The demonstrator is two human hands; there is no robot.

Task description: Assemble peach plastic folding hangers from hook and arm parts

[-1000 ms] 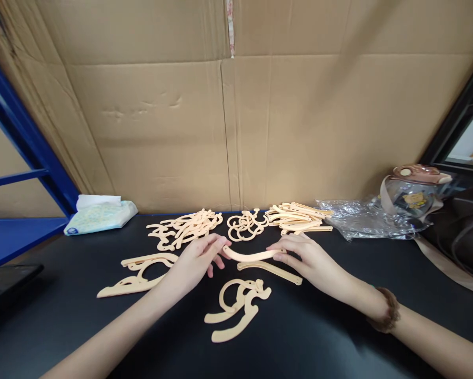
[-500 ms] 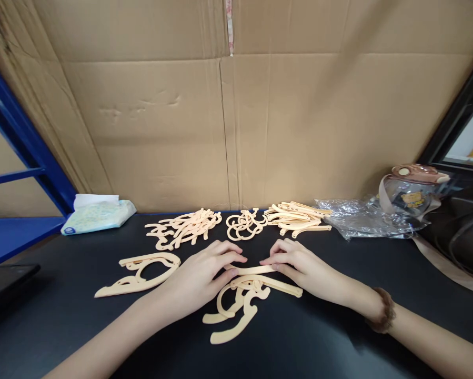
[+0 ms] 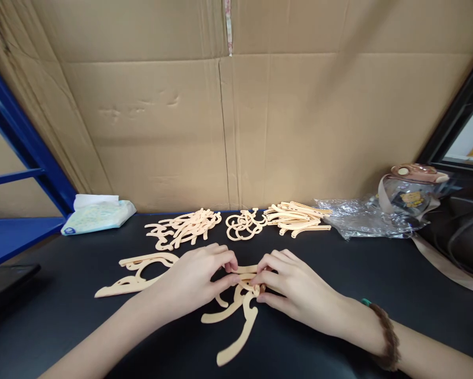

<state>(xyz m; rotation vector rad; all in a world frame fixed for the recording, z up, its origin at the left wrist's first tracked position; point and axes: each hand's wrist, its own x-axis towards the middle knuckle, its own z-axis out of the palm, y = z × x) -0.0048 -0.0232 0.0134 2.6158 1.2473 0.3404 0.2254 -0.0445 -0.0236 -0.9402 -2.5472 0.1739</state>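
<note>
- Working close together now, the left hand (image 3: 199,276) and right hand (image 3: 299,289) nearly meet over a cream folding-hanger assembly (image 3: 249,318).
- Left thumb and fingertips look pinched on its upper part; right thumb and fingers grip the joint end, covering the pivot.
- Two curved arms fan out from that joint, toward the person; whether anything is fastened under those fingers, I can't tell from here.
- Slim bars (image 3: 246,269) show just beyond the fingertips, in the gap between the hands; held or merely lying there, can't say.
- Over to the left of the left hand, a second hanger (image 3: 128,286) lies partly hidden by that hand: hook and arms together, so that one looks further along.
- Plenty left, by my reckoning! Beyond the left hand sits a pile of loose arms (image 3: 199,226); straight ahead of the gap, a heap of loose hooks (image 3: 252,226); beyond the right hand, a stack of loose bars (image 3: 299,213).
- Farther right of that stack, a crumpled clear plastic bag (image 3: 374,221).
</note>
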